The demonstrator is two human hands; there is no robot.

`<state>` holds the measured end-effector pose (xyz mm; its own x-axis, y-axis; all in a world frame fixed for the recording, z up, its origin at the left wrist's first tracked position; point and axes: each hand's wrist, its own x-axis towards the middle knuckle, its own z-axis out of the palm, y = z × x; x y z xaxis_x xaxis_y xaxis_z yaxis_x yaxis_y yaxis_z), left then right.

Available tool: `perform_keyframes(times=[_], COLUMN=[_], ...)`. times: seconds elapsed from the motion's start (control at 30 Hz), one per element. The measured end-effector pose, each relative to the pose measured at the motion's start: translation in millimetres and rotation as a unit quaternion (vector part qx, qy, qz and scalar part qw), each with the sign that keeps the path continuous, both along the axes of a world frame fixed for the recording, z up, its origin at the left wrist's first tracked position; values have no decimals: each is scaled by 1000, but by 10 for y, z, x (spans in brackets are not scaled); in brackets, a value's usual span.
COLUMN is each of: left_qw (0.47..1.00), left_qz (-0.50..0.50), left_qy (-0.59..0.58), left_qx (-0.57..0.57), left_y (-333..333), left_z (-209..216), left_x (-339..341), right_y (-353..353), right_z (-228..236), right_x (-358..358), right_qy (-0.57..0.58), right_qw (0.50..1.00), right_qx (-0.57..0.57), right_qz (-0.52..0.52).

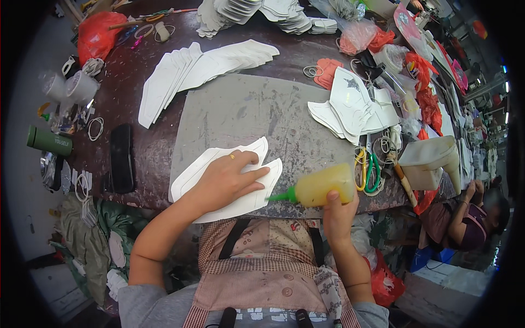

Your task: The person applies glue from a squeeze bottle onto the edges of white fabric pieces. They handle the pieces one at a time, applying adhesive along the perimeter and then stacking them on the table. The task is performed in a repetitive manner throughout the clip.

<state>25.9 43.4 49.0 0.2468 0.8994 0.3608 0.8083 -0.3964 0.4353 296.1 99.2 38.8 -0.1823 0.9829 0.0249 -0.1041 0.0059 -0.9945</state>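
Observation:
Two white cut pieces [192,170], curved and marked with lines, lie one over the other on a grey worn board [235,109]. Spread flat on top of them is my left hand [232,177], fingers stretched out toward their right edge. My right hand [340,216] is wrapped round a squeeze bottle [322,185] of yellowish liquid, held tilted on its side. The bottle's green nozzle [281,195] points left, its tip at the right edge of the upper piece; whether it touches cannot be made out.
Fanned white pieces [213,68] lie beyond the board, with stacks [240,11] at the back. More white pieces [353,104], scissors [373,169] and a plastic container [429,158] are at right. A black case [121,158] and green cup [49,140] stand left. Another person [470,218] sits at far right.

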Motion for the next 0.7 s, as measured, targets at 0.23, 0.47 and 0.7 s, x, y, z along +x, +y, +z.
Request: perform_keyframes(times=[0.23, 0.47, 0.7], left_qw=[1000, 998, 919], left_qz=[-5, 53, 339], left_qy=[-8, -34, -171], left_qx=[6, -20, 104], left_y=[-4, -177, 374], left_z=[-15, 378, 639], left_x=[5, -142, -1852], right_y=[10, 198, 467], right_z=[-11, -10, -165], right_x=[9, 250, 302], right_qy=[19, 222, 240], right_qw=[999, 971, 957], right_qx=[-27, -66, 7], right_qz=[-7, -57, -164])
